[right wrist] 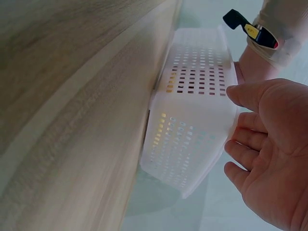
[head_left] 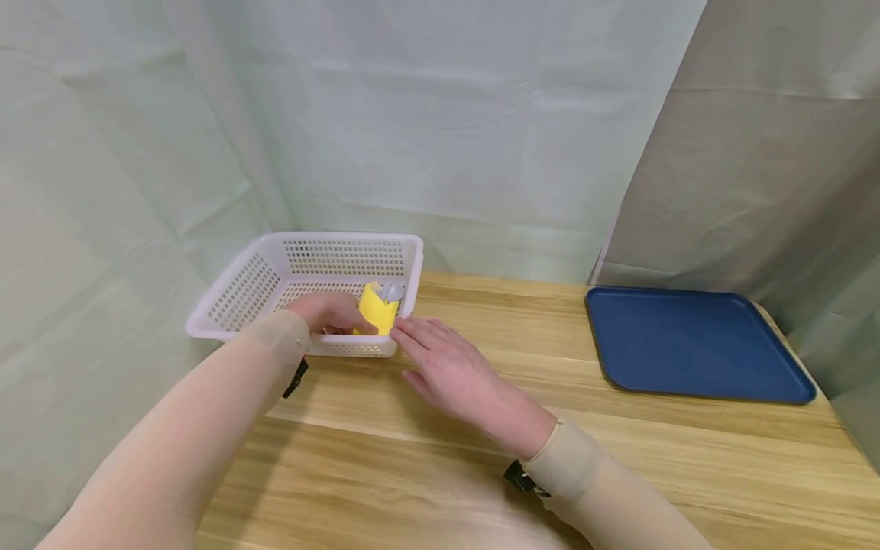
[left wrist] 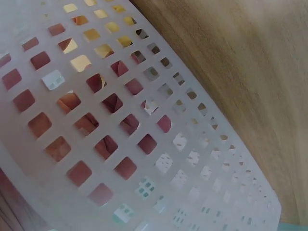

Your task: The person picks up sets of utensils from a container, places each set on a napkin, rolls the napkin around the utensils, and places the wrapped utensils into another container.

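Note:
A white plastic basket with perforated walls stands on the table's left side. My left hand reaches inside over its near wall, one finger or the thumb lying against a yellow thing with a jagged upper edge. Its other fingers are mostly hidden; the left wrist view catches them only in pieces through the holes of the basket wall. A pale spoon lies behind the yellow thing. At the basket's near right corner, my right hand has its extended fingertips at the rim, touching it.
A dark blue tray lies flat at the table's right. The wooden table runs back to grey-white curtains, which also hang close along the left and right sides.

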Motion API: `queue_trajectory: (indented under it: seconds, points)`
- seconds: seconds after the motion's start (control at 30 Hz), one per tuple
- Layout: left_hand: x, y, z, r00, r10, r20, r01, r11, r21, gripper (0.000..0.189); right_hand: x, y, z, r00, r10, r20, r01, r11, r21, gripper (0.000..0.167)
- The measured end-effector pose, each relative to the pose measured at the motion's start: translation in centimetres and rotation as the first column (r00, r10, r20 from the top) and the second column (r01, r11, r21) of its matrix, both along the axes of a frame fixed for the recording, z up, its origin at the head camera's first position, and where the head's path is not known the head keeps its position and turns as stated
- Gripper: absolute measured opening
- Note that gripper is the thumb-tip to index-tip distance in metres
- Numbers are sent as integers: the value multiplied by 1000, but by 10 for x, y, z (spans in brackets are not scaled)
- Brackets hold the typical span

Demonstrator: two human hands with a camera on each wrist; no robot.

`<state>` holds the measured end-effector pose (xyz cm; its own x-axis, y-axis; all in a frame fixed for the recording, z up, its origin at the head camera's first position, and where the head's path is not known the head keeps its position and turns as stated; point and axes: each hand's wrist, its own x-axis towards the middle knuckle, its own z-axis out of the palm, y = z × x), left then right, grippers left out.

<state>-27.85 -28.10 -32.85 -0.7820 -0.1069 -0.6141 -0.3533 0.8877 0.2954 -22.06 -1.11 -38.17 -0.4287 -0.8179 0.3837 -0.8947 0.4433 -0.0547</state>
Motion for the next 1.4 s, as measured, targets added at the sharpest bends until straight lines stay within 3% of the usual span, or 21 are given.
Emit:
queue_trajectory:
  seconds: [0.3,0.5,0.8,0.97,1.17,1.4]
  points:
    - [4,1,13,998,-68,-3,68,996,-52,41,1,1,0,1000,12,10,-12,1000,-20,69]
    - [7,2,22,996,-68,-55,65,996,-62,37,0,2,1,1000,12,21,-11,1000,-28,71]
    - [13,6,23,990,-39,-133,34,999,-42,29,2,4,2,998,11,65,-9,1000,-25,72]
    - [10,9,21,984,-88,-156,70,990,-119,42,2,5,1,997,5,72,-3,1000,-18,73]
    - [6,15,20,958,-162,-235,108,968,-228,49,-1,9,0,997,-11,76,12,1000,-7,74]
    - [14,25,18,891,-284,-354,137,912,-387,50,-5,12,-3,998,-5,65,5,1000,-8,78]
